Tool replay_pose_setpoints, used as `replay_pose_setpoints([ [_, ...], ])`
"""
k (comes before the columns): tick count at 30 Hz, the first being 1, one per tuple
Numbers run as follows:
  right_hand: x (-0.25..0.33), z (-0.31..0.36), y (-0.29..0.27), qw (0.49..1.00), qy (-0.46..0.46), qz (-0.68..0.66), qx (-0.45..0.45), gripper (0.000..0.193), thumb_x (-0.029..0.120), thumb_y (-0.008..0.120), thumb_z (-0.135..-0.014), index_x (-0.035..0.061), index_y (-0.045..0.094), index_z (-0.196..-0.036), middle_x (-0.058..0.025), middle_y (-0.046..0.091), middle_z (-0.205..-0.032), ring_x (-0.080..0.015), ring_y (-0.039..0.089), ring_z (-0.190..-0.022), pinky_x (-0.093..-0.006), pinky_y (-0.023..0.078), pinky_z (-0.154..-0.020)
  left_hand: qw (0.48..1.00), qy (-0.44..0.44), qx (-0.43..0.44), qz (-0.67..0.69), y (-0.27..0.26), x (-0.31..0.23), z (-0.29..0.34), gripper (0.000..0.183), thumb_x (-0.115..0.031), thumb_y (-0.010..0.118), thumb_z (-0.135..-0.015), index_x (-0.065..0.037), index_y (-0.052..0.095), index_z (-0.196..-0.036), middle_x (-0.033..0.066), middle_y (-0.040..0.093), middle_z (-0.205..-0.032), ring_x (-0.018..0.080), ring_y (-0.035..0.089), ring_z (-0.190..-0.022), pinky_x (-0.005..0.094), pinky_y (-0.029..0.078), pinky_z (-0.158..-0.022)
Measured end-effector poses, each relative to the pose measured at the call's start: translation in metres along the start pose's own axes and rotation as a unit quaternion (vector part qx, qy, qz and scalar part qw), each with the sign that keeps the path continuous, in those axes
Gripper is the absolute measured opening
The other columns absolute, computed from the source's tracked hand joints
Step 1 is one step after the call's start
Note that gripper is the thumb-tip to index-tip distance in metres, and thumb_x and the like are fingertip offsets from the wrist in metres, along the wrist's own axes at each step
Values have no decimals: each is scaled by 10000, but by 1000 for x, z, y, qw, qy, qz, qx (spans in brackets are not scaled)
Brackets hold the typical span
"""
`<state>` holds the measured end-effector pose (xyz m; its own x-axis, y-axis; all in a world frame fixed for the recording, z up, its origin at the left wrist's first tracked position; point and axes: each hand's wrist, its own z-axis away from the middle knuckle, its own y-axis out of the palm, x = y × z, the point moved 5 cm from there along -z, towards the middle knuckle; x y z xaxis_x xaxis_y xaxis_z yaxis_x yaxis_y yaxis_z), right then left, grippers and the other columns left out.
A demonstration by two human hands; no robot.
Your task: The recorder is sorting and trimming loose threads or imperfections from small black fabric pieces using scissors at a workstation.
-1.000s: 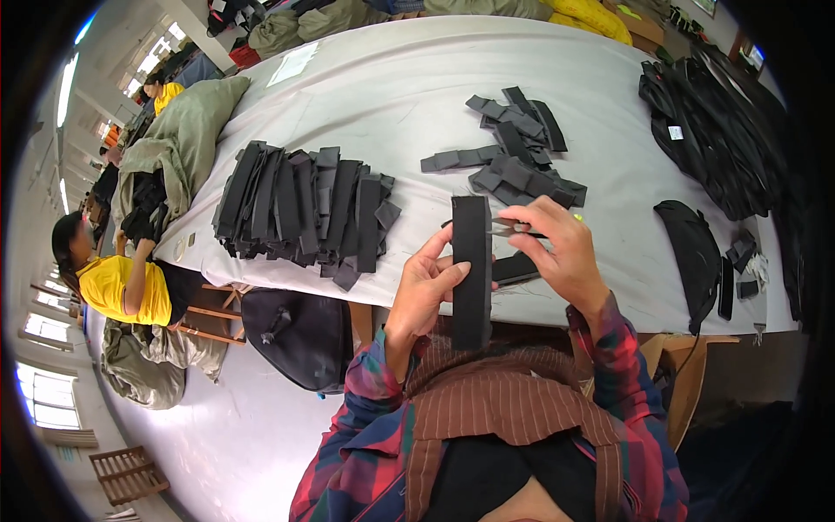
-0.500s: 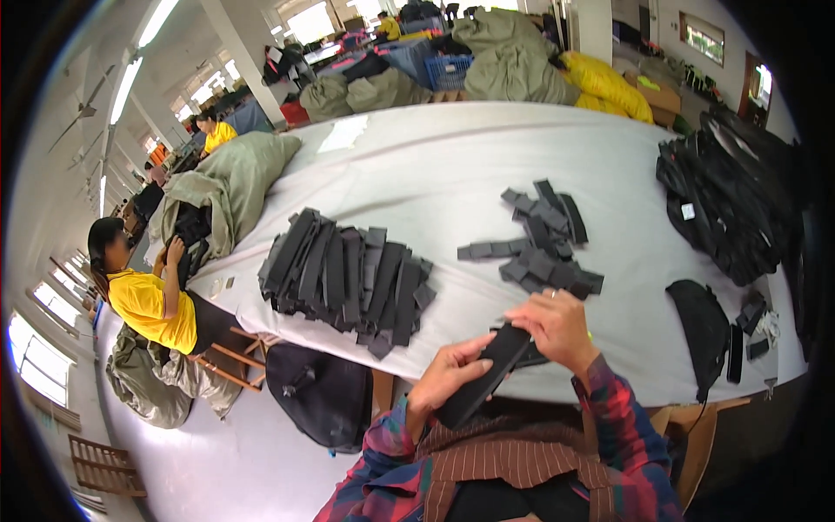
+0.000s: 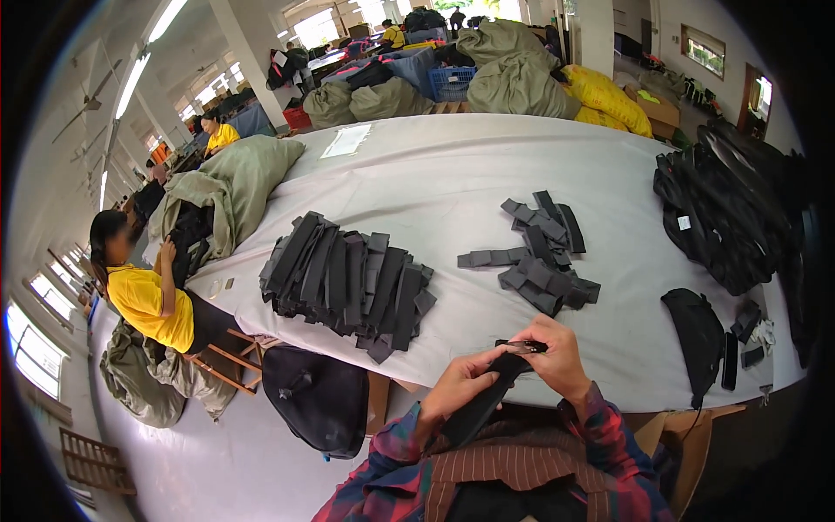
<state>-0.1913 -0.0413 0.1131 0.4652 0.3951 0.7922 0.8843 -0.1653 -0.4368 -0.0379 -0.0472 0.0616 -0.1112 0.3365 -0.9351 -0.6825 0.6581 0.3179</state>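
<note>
Far out to the left of both hands, a co-worker in a yellow shirt (image 3: 150, 304) sits with a hand at dark cloth in an olive sack (image 3: 252, 174). Nearer in, below the desk (image 3: 409, 187) edge, here's a black bag (image 3: 315, 396), with a thick pile of dark strips (image 3: 344, 283) ahead and to the left of the left hand.

Now the centre of the action! The left hand (image 3: 458, 383) grips 1 black strip (image 3: 477, 409), thumb on top, the strip slanting up from near the apron toward the right hand. At its far end the right hand (image 3: 557, 357) is closed around a small metal tool (image 3: 529, 347), probably thread snips, held across the strip's tip. Whether the blades meet cloth or thread, I can't tell.

By my reading, this is the trimming step, right at the strip's end. The next move calls for a steady left hold and a small, careful squeeze on the right, clear of the left fingertips.

Straight ahead of the right hand, well apart, lies a looser heap of strips (image 3: 548, 261). Further right come a curved black pouch (image 3: 693, 339) and, beyond it, a mound of black bags (image 3: 709, 217).
</note>
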Motion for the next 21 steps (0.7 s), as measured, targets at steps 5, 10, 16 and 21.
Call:
replay_pose_setpoints([
  [5, 6, -2, 6, 1000, -9, -9, -7, 96, 28, 719, -715, 19, 666, -794, -42, 516, -658, -139, 483, -585, -260, 365, -520, 995, 50, -85, 4, -16, 10, -8, 397, 46, 442, -887, -51, 520, -1264, 43, 628, -919, 109, 610, -691, 266, 559, -614],
  [10, 15, 4, 13, 996, -23, -72, -43, 102, -4, 721, -697, 13, 654, -771, -43, 518, -653, -142, 480, -572, -259, 360, -513, 983, 106, -149, -19, -17, -4, -10, 247, 33, 439, -896, -7, 622, -1056, 40, 646, -867, 106, 621, -691, 241, 544, -613],
  [16, -4, 21, 30, 987, 49, -155, -5, 137, 35, 740, -729, 9, 605, -734, -37, 553, -674, -85, 532, -606, -242, 425, -546, 935, 183, -223, -204, -31, 7, -7, 203, 59, 483, -853, 8, 664, -930, 56, 674, -847, 102, 612, -824, 232, 484, -745],
  [21, 0, 20, 31, 994, 24, -101, -25, 221, 100, 780, -701, 15, 577, -726, -37, 554, -661, -89, 525, -603, -242, 418, -543, 955, 193, -208, -85, -34, 10, -6, 238, 74, 463, -857, -6, 664, -960, 5, 650, -865, 33, 549, -758, 177, 433, -669],
])
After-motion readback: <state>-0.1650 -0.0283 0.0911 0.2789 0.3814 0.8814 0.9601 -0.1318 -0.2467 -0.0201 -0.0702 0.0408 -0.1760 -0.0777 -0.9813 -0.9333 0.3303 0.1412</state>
